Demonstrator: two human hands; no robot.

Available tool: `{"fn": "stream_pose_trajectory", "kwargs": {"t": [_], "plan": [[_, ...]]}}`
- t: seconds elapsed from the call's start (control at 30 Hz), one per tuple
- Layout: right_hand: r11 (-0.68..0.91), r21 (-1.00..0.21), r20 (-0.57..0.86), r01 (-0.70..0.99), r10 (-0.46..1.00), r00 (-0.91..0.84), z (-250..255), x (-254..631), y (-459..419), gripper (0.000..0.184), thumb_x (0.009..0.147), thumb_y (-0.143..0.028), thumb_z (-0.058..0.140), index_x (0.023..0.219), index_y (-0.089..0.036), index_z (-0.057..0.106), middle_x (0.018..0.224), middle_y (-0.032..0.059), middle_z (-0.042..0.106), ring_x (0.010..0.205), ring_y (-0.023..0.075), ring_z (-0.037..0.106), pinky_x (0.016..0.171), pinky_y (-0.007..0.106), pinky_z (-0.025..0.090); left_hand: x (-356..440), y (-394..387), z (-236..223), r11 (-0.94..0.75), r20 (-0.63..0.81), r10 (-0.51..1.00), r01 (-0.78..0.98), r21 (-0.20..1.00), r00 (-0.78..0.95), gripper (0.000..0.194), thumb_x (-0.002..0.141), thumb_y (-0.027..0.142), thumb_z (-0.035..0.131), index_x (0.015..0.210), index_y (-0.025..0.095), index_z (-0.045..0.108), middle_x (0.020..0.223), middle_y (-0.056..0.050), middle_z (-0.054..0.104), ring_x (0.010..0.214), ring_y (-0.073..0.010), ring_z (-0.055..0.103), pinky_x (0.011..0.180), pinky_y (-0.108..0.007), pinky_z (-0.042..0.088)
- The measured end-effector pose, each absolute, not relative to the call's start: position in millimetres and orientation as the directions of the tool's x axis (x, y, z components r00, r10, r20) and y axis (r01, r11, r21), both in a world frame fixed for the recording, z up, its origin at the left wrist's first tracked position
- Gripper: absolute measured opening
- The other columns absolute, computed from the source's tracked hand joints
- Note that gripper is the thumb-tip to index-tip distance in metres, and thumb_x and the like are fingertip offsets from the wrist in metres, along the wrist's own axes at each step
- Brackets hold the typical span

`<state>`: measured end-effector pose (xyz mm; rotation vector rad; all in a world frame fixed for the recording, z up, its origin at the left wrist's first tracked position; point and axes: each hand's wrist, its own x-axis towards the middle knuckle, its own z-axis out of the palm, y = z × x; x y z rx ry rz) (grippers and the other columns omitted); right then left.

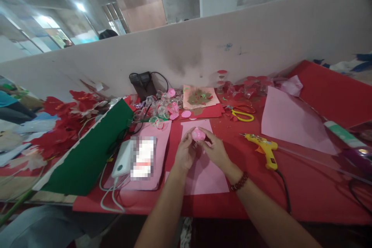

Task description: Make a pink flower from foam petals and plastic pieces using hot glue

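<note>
My left hand point(186, 150) and my right hand point(214, 148) hold a small plastic cup point(198, 135) between them, fingertips closed around its sides. It looks pink and shiny, and the fingers cover part of it. Below the hands lies a sheet of pink paper point(206, 182) on the red tabletop point(244, 205). Just beyond are loose pink paper discs point(186, 114) and a pile of clear plastic cups point(163, 111), some with pink on them. A beaded bracelet point(240, 181) circles my right wrist.
To the right lies a yellow glue gun point(266, 150) with its cord trailing forward. Yellow-handled scissors point(243, 115) rest farther back. At left are a white power bank point(122, 159), a leaning green board point(90, 155) and red artificial flowers point(61, 124). A low wall point(200, 54) bounds the back.
</note>
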<state>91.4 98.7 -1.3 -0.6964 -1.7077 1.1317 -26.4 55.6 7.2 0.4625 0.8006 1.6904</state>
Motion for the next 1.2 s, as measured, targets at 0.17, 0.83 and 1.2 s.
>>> {"fn": "stream_pose_trajectory", "kwargs": {"t": [0.17,0.83,1.2], "plan": [[0.354,-0.932,0.354,-0.072,0.853,-0.383,-2.7,89.1,96.8,0.05,0.083,-0.029,0.06,0.132,-0.024,0.05,0.131,0.0093,0.057,0.113,0.0214,0.059,0.092,0.035,0.051,-22.9,55.5,7.1,-0.11,-0.088,0.959,-0.639,0.762,-0.269,0.033,0.076,0.031,0.07,0.107,0.023,0.062,0.091,-0.002,0.066,0.074,-0.0108,0.061,0.075,-0.025,0.048],[0.461,-0.884,0.416,0.079,0.853,-0.316,-6.9,93.3,102.2,0.045,0.08,-0.016,0.055,0.124,-0.026,0.059,0.129,0.0071,0.059,0.114,0.0221,0.059,0.09,0.038,0.052,-22.0,46.0,9.6,-0.3,0.448,0.771,0.363,0.882,-0.453,0.023,0.078,0.026,0.066,0.099,0.027,0.074,0.099,-0.005,0.073,0.089,-0.0216,0.067,0.087,-0.036,0.052],[0.469,-0.873,0.417,0.135,0.861,-0.291,-8.5,92.1,101.3,0.042,0.079,-0.014,0.056,0.12,-0.024,0.06,0.118,0.0078,0.065,0.103,0.0216,0.063,0.09,0.038,0.051,-34.9,47.7,29.8,-0.196,0.348,0.897,0.46,0.866,-0.272,0.018,0.08,0.03,0.064,0.093,0.027,0.076,0.094,-0.004,0.075,0.082,-0.0216,0.069,0.075,-0.032,0.053]]}}
